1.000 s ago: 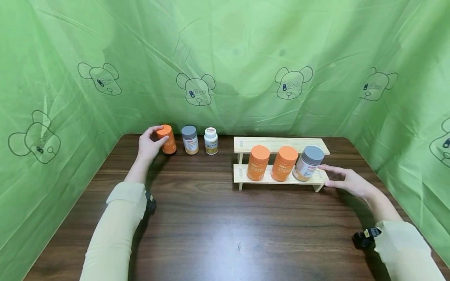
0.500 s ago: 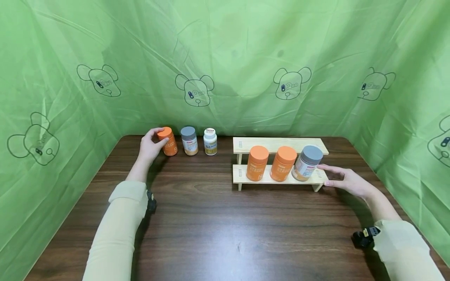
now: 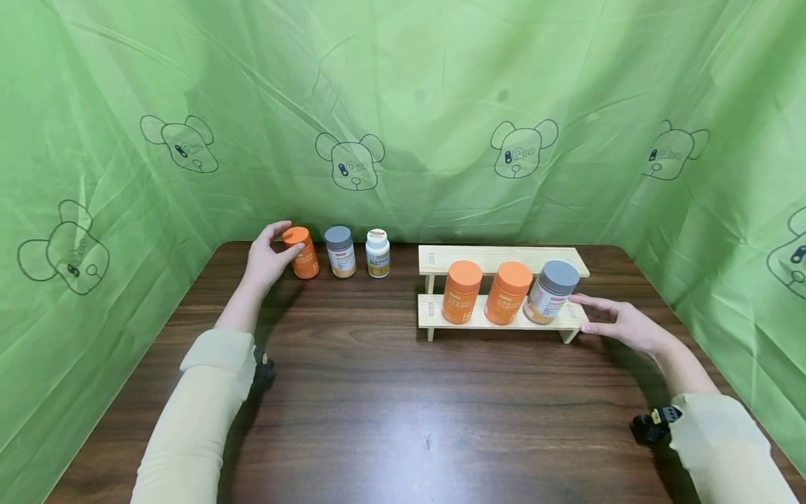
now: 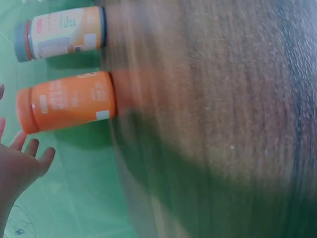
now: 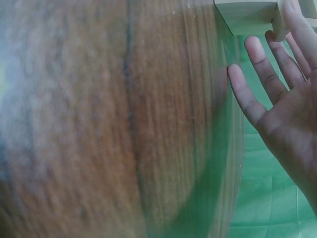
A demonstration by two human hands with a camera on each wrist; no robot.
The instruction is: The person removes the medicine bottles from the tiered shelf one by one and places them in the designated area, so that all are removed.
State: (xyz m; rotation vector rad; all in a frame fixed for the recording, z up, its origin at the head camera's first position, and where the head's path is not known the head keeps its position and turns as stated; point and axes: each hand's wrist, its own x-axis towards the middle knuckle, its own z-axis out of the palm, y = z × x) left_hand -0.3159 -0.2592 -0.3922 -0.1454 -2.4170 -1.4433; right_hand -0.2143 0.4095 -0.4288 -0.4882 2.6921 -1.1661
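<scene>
At the back left, an orange bottle (image 3: 305, 260) stands upright on the table. My left hand (image 3: 266, 260) is at its cap, thumb in front and fingers behind. The left wrist view has its fingers (image 4: 45, 159) spread beside the cap of the orange bottle (image 4: 69, 101). My right hand (image 3: 630, 327) is at the right end of a two-step wooden rack (image 3: 431, 311), its fingertips at the lower shelf's edge. In the right wrist view its fingers (image 5: 270, 79) are spread and fairly straight, near the rack's leg (image 5: 280, 25).
Right of the orange bottle stand a grey-capped bottle (image 3: 341, 253) and a small white bottle (image 3: 378, 252). The rack's lower shelf bears two orange bottles (image 3: 462, 294) (image 3: 507, 294) and a larger-looking grey-capped bottle (image 3: 550, 292). A green curtain (image 3: 403, 84) hangs behind the brown table (image 3: 378, 392).
The left orange bottle has shifted slightly right and nearer. My left fingers have loosened and spread from its cap. My right hand and the rack stay put.
</scene>
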